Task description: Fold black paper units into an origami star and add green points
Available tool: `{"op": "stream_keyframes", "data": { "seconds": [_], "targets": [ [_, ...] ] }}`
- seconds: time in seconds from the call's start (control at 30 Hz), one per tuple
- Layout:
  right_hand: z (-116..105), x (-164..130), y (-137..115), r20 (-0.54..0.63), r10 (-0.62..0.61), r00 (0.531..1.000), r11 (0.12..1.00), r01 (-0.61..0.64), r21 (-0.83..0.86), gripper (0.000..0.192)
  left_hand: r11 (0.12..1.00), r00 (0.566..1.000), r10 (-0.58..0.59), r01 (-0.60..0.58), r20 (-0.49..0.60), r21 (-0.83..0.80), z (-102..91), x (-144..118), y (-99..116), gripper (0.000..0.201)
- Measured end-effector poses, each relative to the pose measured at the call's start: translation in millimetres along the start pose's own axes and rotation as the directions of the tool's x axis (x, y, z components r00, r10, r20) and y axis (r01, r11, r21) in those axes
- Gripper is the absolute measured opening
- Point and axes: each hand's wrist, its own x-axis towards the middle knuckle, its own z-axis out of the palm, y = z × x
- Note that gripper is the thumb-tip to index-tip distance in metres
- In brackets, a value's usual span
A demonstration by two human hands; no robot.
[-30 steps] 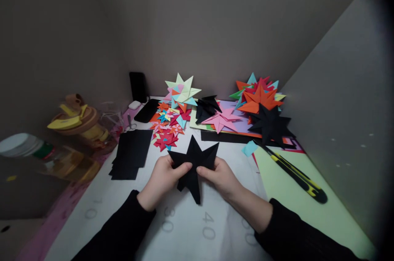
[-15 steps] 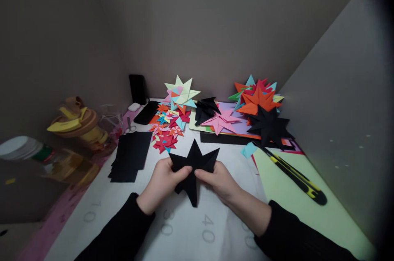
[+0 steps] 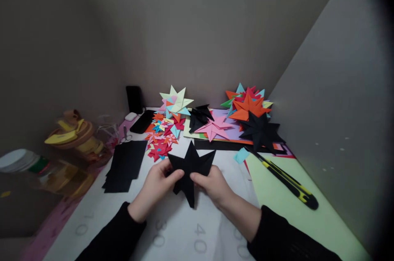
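Note:
Between my two hands is a black folded-paper star [image 3: 191, 162], held above the white mat [image 3: 172, 236]. My left hand [image 3: 160, 183] grips its left side, thumb pressed on the front face. From the other side my right hand [image 3: 212, 183] pinches it, the thumb tip close to the middle. The fingers behind the star are hidden. One point of the star hangs downward and others spread up and outward. Left of my left hand lies a stack of black paper sheets [image 3: 124, 166].
Small colourful paper stars [image 3: 161, 150] lie at the back, near a pink star [image 3: 217, 127] and a larger black star [image 3: 261, 129]. A yellow-black utility knife [image 3: 289, 181] rests on pale green paper [image 3: 273, 220]. Jars [image 3: 40, 166], a cup [image 3: 74, 133] and phones [image 3: 142, 121] stand or lie left.
The camera view has tilted slightly up and turned right, so the table things sit lower and further left. Both hands keep hold of the black star; my thumbs are a little further apart.

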Motion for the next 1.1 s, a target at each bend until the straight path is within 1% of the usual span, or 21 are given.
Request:
{"op": "stream_keyframes", "data": {
  "seconds": [0.03,0.07,0.1,0.13,0.17,0.23,0.27,0.3,0.33,0.37,0.47,0.53,0.6,0.7,0.8,0.9,1.0,1.1],
  "targets": [
    [-2.2,3.9,0.5,-0.041,0.013,0.999,1.000,-0.013,0.011,0.015,0.998,0.997,0.055,-0.054,-0.051,0.013,-3.6,4.2,6.1,0.030],
    [-4.5,8.1,0.9,-0.086,0.019,0.996,1.000,-0.017,0.022,0.019,0.994,0.987,0.103,-0.099,-0.124,0.042,-7.1,10.0,14.2,0.036],
    [-6.6,12.3,1.2,-0.133,0.013,0.991,0.999,-0.008,0.032,0.021,0.990,0.977,0.133,-0.122,-0.165,0.078,-9.8,17.8,23.8,0.038],
    [-8.4,16.2,1.2,-0.173,-0.001,0.985,0.999,0.008,0.040,0.022,0.986,0.973,0.147,-0.130,-0.177,0.108,-11.1,28.1,34.3,0.035],
    [-9.8,19.5,1.1,-0.207,-0.015,0.978,0.999,0.025,0.045,0.022,0.981,0.978,0.151,-0.131,-0.145,0.142,-10.4,41.1,44.9,0.031],
    [-11.4,23.8,0.5,-0.251,-0.031,0.968,0.998,0.045,0.049,0.021,0.961,0.987,0.159,-0.146,-0.036,0.234,-2.3,75.2,63.3,0.022],
    [-11.6,24.8,0.1,-0.264,-0.032,0.964,0.998,0.047,0.049,0.020,0.956,0.992,0.122,-0.126,0.033,0.264,4.9,95.7,70.0,0.018],
    [-11.7,25.2,-0.2,-0.273,-0.032,0.961,0.998,0.046,0.047,0.019,0.959,0.997,0.043,-0.060,0.069,0.275,13.8,117.6,74.7,0.016],
    [-11.8,25.3,-0.3,-0.274,-0.032,0.961,0.998,0.045,0.040,0.018,0.961,0.996,-0.074,0.056,0.057,0.269,23.7,140.0,77.6,0.018],
    [-11.9,25.2,-0.2,-0.275,-0.028,0.961,0.999,0.039,0.034,0.018,0.958,0.991,-0.124,0.108,0.047,0.265,34.1,162.1,78.9,0.023],
    [-12.7,25.9,1.6,-0.260,-0.037,0.965,0.999,0.044,0.019,0.015,0.950,0.978,-0.209,0.203,0.002,0.236,62.1,218.4,76.6,0.033],
    [-13.3,27.7,3.4,-0.244,-0.056,0.968,0.998,0.062,0.017,0.013,0.948,0.971,-0.240,0.238,-0.016,0.210,75.6,244.3,72.7,0.033],
    [-13.7,30.2,4.7,-0.238,-0.070,0.969,0.997,0.078,0.023,0.011,0.946,0.965,-0.262,0.262,-0.024,0.190,85.5,262.2,68.6,0.033],
    [-13.6,33.1,4.9,-0.254,-0.073,0.964,0.995,0.088,0.046,0.008,0.941,0.955,-0.295,0.296,-0.031,0.163,95.0,279.5,63.1,0.034],
    [-13.4,33.9,4.8,-0.279,-0.048,0.959,0.996,0.066,0.057,0.010,0.938,0.947,-0.318,0.321,-0.045,0.132,96.9,288.7,59.6,0.034],
    [-13.0,33.8,5.4,-0.297,-0.030,0.954,0.997,0.048,0.056,0.013,0.947,0.952,-0.305,0.307,-0.031,0.094,88.3,287.4,59.8,0.034],
    [-10.9,33.4,5.3,-0.307,-0.027,0.951,0.997,0.048,0.061,0.014,0.954,0.955,-0.296,0.295,0.008,0.058,73.1,276.8,62.3,0.034],
    [-7.8,32.0,3.3,-0.323,-0.019,0.946,0.995,0.050,0.088,0.015,0.942,0.942,-0.334,0.333,0.027,0.028,61.1,266.2,62.6,0.035]
  ]
}}
